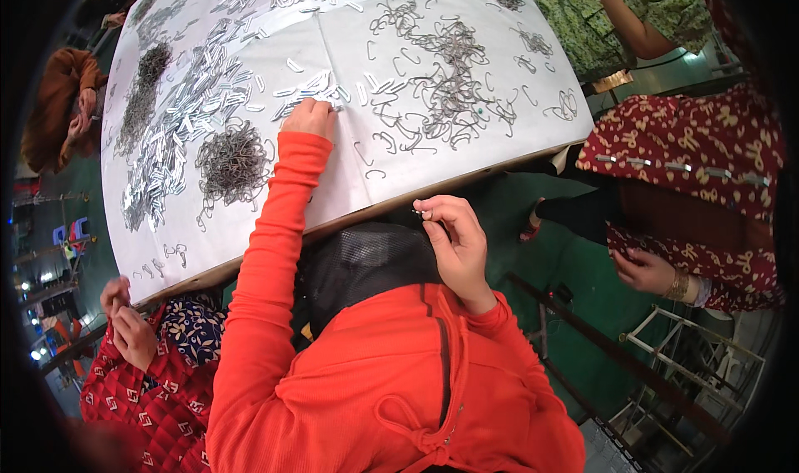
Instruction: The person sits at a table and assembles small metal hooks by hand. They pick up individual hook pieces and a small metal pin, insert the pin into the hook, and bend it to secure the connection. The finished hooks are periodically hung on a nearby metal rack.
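Note:
My left hand (310, 118) reaches over the table onto a small heap of white-silver strips (312, 89). Its fingers are bent and close together at the heap's near edge; the fingertips are mostly hidden. My right hand (458, 242) is off the table's front edge, thumb and fingers pinched on a small shiny metal piece (419, 213), too small to tell its exact kind. Left of my left arm lies a dense pile of dark bent wire hooks (233, 163). Loose wire hooks (454, 74) spread over the table to the right.
The white-covered table (333, 169) also bears a long band of strips (171, 144) and a dark wire pile (143, 94) at left. Co-workers stand around: a red sleeve (158, 406) beside me at left, a patterned maroon garment (682, 153) at right. Metal frames (691, 348) stand at lower right.

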A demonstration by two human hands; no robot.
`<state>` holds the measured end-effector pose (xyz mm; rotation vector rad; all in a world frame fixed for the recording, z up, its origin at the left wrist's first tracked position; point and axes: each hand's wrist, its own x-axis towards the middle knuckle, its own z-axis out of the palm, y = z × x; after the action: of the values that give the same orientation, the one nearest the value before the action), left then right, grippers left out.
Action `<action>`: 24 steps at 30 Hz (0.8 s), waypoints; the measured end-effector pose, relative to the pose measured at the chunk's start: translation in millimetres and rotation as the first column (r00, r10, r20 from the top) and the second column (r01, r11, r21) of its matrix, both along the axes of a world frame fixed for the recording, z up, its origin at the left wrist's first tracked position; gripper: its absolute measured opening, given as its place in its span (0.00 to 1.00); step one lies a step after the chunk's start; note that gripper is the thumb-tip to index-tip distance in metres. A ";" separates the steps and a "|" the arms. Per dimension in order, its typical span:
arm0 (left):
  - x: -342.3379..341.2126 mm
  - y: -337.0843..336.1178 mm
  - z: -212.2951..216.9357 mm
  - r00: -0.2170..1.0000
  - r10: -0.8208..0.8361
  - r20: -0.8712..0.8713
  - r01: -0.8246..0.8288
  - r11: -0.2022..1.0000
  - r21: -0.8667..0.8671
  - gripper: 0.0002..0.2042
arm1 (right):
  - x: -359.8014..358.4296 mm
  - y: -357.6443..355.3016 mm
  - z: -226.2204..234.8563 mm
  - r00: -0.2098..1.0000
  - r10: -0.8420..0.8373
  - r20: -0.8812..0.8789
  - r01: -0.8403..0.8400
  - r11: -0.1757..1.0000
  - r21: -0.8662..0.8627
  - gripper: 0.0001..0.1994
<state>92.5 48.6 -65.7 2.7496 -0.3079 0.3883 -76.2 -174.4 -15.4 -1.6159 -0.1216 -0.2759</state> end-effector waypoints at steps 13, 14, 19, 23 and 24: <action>-102.7 -71.3 80.0 0.728 -0.555 -0.401 -0.331 0.228 -0.916 0.11 | 9.7 2.7 2.7 0.997 -0.074 -0.002 0.074 0.996 -0.048 0.06; -103.9 -70.0 75.0 0.746 -0.547 -0.380 -0.272 0.270 -0.924 0.11 | 10.4 2.3 3.1 0.997 -0.079 -0.008 0.079 0.995 -0.058 0.06; -108.8 -70.4 79.0 0.761 -0.503 -0.409 -0.239 0.369 -0.898 0.07 | 12.3 0.4 12.2 0.998 -0.061 0.025 0.065 0.981 -0.182 0.06; -111.4 -72.3 74.4 0.808 -0.478 -0.345 -0.158 0.389 -0.908 0.06 | 12.1 1.4 13.7 0.996 -0.090 -0.008 0.087 0.979 -0.185 0.06; -112.3 -72.7 74.3 0.830 -0.470 -0.301 -0.105 0.398 -0.911 0.06 | 11.7 1.7 12.6 0.995 -0.096 -0.024 0.091 0.982 -0.167 0.06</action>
<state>-19.8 -24.1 8.5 1.5561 -0.1735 -0.2518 -64.5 -172.8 -2.7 -1.7937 -0.0449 -0.3192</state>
